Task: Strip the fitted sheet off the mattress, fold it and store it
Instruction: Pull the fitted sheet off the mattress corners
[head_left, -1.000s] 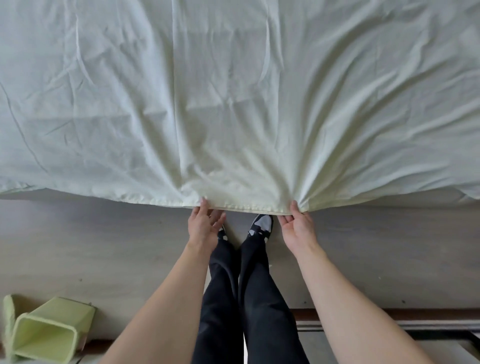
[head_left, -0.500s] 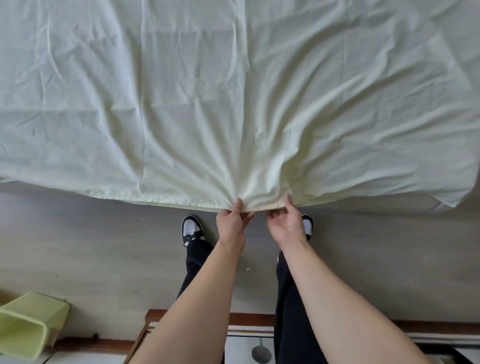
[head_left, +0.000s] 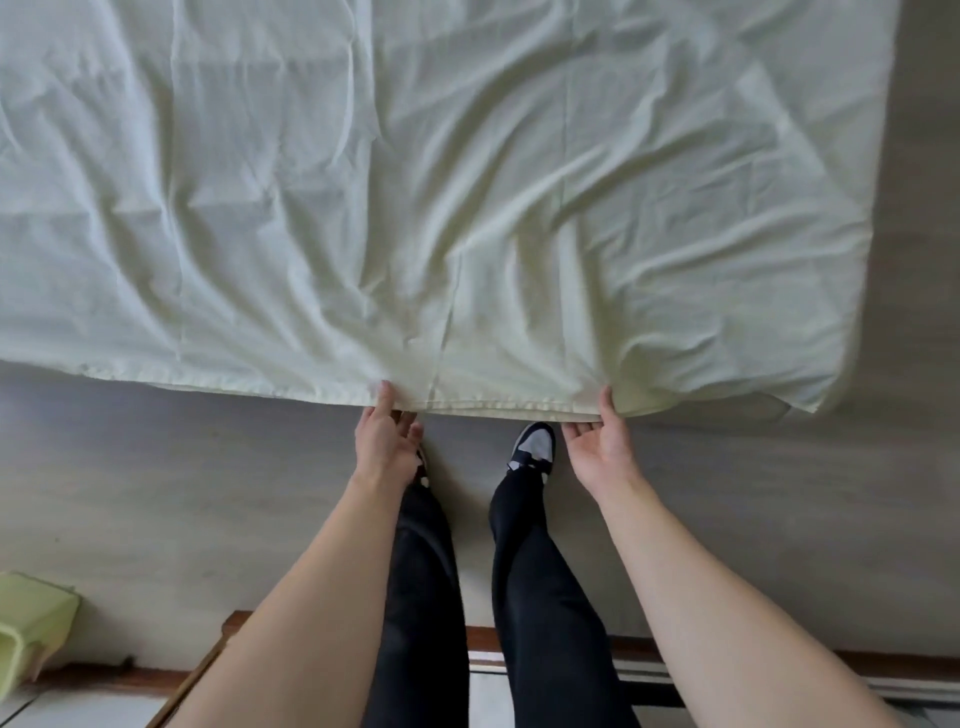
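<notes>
Sheet (head_left: 415, 197): spreads away from you over the floor (head_left: 156, 467); its long axis runs left to right, and its near hem lies right at your fingertips.
Right corner: drooping just past your right hand, the closer of your two hands to it.
Left hand (head_left: 385, 446): thumb above the hem, fingers beneath, pinching it.
Right hand (head_left: 602, 447): pinches the hem likewise, well apart from the left hand.
Hidden: mattress not visible; the sheet's left and far edges are cut off.

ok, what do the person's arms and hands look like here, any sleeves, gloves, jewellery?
Both forearms are bare, with no sleeves in view. The left hand and right hand wear no gloves; no rings, watch or markings are visible.
</notes>
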